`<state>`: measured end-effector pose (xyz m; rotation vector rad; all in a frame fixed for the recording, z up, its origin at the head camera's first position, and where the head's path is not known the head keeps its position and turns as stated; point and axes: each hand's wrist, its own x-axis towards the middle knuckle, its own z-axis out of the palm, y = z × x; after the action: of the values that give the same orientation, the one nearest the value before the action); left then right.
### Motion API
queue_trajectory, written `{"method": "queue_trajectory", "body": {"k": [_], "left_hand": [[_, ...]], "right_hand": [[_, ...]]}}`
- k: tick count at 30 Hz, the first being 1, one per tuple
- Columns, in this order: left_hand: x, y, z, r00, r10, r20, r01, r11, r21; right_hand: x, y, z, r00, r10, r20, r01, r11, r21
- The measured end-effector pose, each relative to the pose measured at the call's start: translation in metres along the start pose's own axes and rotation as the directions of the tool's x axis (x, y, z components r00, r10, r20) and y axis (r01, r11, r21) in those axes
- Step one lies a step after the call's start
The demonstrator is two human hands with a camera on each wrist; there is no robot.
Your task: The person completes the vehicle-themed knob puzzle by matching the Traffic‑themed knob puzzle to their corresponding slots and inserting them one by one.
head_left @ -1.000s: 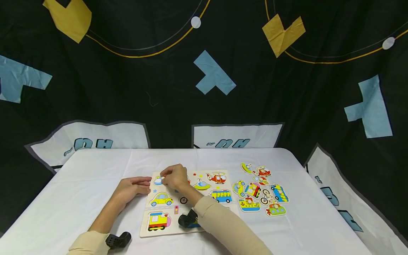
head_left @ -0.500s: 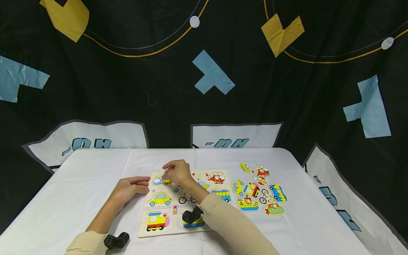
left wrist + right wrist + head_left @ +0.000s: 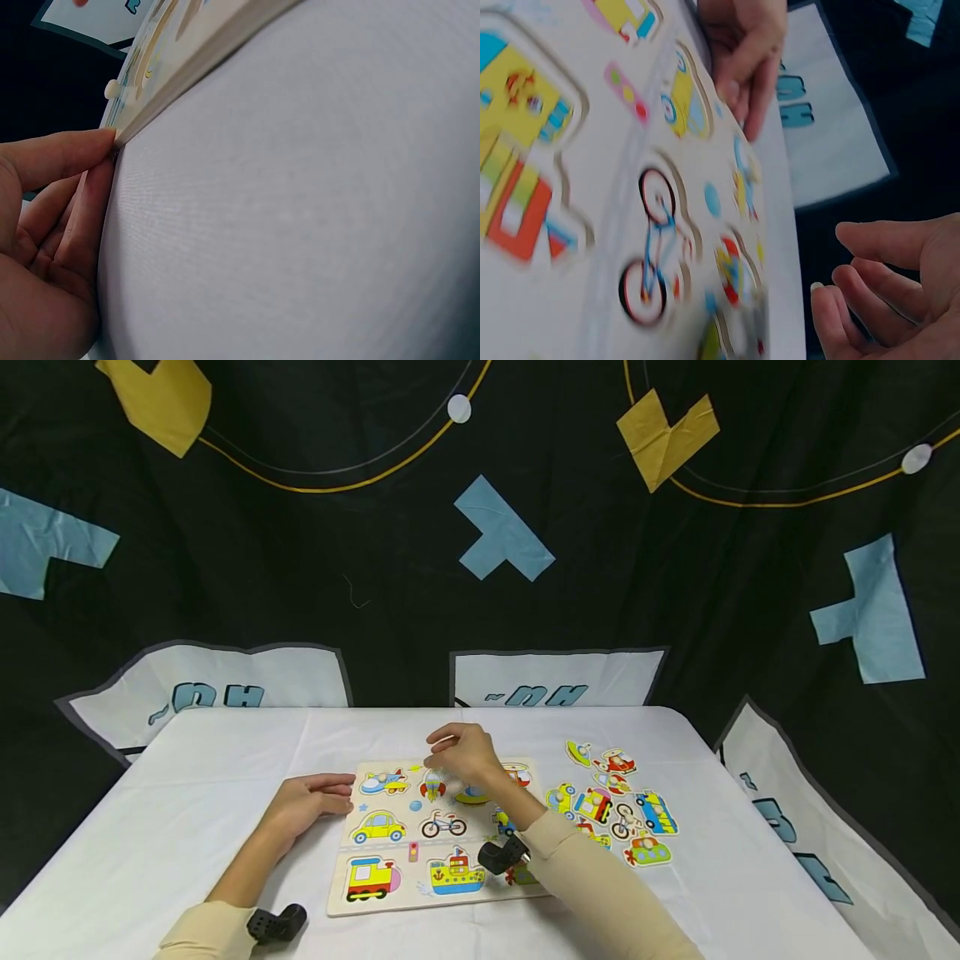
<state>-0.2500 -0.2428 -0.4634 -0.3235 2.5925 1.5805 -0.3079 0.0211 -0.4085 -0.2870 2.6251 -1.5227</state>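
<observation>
A wooden puzzle board [image 3: 412,873] printed with vehicles lies flat on the table. My left hand [image 3: 306,806] rests at its left edge; in the left wrist view the fingertips [image 3: 103,141] touch the board's corner. The airplane piece [image 3: 385,782] lies in the upper left spot of the board, with a small knob [image 3: 112,88] standing up near that corner. My right hand [image 3: 467,752] hovers over the board's far edge near the rocket picture [image 3: 432,786]. In the right wrist view its fingers [image 3: 885,240] are loosely bent, with nothing between them.
Right of the board lie several loose knobbed pieces, among them a helicopter [image 3: 617,762], a flying saucer [image 3: 578,753], a train [image 3: 595,807], a bus [image 3: 657,813] and a submarine [image 3: 648,851]. A white cloth [image 3: 247,752] covers the table; a dark curtain [image 3: 375,560] hangs behind.
My right hand has let go of the airplane piece at the board's upper left, then lifted and moved right. The left hand has stayed at the board's edge.
</observation>
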Motion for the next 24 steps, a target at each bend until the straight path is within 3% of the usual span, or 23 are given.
{"method": "queue_trajectory", "body": {"k": [17, 24], "left_hand": [[0.005, -0.002, 0.002, 1.000, -0.018, 0.002, 0.018, 1.000, -0.006], [0.003, -0.001, 0.002, 1.000, -0.016, -0.007, 0.016, 1.000, -0.005]], "right_hand": [[-0.012, 0.039, -0.104, 0.996, 0.041, -0.078, -0.041, 0.999, 0.001], [-0.016, 0.053, -0.141, 0.997, 0.056, -0.060, -0.057, 0.998, -0.014]]}}
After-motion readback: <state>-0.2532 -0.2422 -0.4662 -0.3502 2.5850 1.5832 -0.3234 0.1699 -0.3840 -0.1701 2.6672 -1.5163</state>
